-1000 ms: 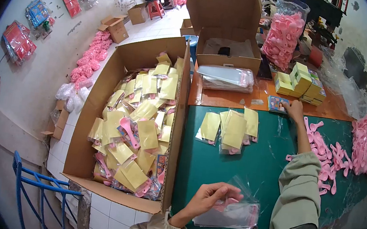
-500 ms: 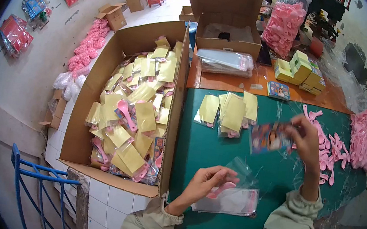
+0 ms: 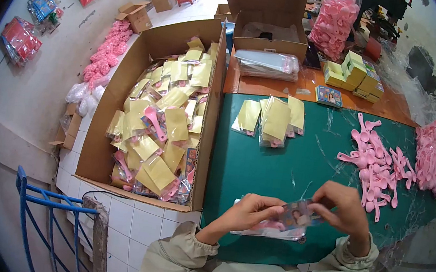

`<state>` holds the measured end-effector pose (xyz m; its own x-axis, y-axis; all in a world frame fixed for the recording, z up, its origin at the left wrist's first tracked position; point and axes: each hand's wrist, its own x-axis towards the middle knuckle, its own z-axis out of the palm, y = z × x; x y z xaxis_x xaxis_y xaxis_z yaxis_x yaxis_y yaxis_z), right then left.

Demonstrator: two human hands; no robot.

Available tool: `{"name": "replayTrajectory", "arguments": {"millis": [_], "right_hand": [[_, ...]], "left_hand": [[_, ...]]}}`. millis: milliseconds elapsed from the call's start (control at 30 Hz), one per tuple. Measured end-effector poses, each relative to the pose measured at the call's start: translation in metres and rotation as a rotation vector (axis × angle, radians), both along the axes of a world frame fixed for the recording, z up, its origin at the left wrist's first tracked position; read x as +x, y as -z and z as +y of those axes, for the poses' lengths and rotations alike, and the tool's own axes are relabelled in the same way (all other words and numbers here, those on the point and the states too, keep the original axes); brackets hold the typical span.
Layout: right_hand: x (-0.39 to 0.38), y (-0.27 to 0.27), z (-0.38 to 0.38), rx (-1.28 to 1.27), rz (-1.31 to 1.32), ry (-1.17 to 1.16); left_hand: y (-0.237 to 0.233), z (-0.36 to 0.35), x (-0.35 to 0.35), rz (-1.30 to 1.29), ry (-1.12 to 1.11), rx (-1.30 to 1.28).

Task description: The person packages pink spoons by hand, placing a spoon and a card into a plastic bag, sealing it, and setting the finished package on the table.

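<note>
Just above the front of the green tabletop (image 3: 256,178), my two hands meet. My left hand (image 3: 255,214) pinches a small clear bag together with a pink spoon (image 3: 272,225), which shows below its fingertips. A printed picture card (image 3: 297,216) overlaps the bag, its right end between the thumb and fingers of my right hand (image 3: 344,208). Under both hands lies a stack of clear bags (image 3: 292,236), partly covered. Farther right, loose pink spoons (image 3: 373,167) are heaped on the tabletop.
Left of the table stands a big carton (image 3: 208,135) full of yellow-backed packets (image 3: 176,126). Several similar packets (image 3: 275,120) lie ahead on the green top. Behind them are card stacks (image 3: 353,73), bundled clear sleeves (image 3: 267,65) and bagged spoons (image 3: 430,157).
My right hand has brought the card down and left from above the table to the bag at my left hand. My left hand stays near the bag stack, still gripping.
</note>
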<state>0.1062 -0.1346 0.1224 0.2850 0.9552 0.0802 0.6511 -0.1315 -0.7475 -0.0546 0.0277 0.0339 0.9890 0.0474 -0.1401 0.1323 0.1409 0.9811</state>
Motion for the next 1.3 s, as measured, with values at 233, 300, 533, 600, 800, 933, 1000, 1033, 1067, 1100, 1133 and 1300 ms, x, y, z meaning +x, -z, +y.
{"name": "replayTrajectory", "arguments": {"millis": [233, 300, 533, 600, 800, 933, 1000, 1033, 1067, 1100, 1133, 1300], "right_hand": [[-0.015, 0.038, 0.004, -0.059, 0.066, -0.130], [-0.015, 0.047, 0.000, -0.049, 0.118, -0.135], [-0.006, 0.061, -0.028, -0.100, 0.407, 0.171], [-0.011, 0.065, -0.030, -0.099, 0.592, 0.221], [-0.023, 0.071, -0.032, -0.110, 0.732, 0.264], [-0.025, 0.083, -0.038, -0.064, 0.805, 0.325], [-0.026, 0.081, -0.036, -0.083, 0.848, 0.296], [-0.027, 0.080, -0.035, -0.092, 0.839, 0.309], [-0.028, 0.078, -0.034, -0.099, 0.828, 0.321], [-0.029, 0.077, -0.032, -0.107, 0.818, 0.333], [-0.029, 0.077, -0.031, -0.052, 0.666, 0.344], [-0.034, 0.065, -0.012, 0.120, 0.117, 0.392]], "left_hand": [[-0.013, -0.011, -0.001, 0.047, 0.003, 0.283], [-0.008, -0.014, -0.004, 0.028, -0.006, 0.346], [0.015, 0.011, -0.034, -0.048, 0.053, -0.205], [0.014, 0.012, -0.040, -0.060, -0.015, -0.241], [0.012, 0.004, -0.038, -0.047, -0.017, -0.131], [0.015, -0.002, -0.036, -0.092, -0.073, 0.026], [0.018, -0.004, -0.036, -0.057, -0.093, -0.049], [0.018, -0.004, -0.036, -0.041, -0.103, -0.087], [0.018, -0.004, -0.036, -0.015, -0.115, -0.044], [0.016, -0.005, -0.037, 0.011, -0.128, -0.002], [0.015, -0.005, -0.037, 0.037, -0.139, 0.040], [0.034, -0.020, -0.037, 0.001, -0.411, 0.229]]}}
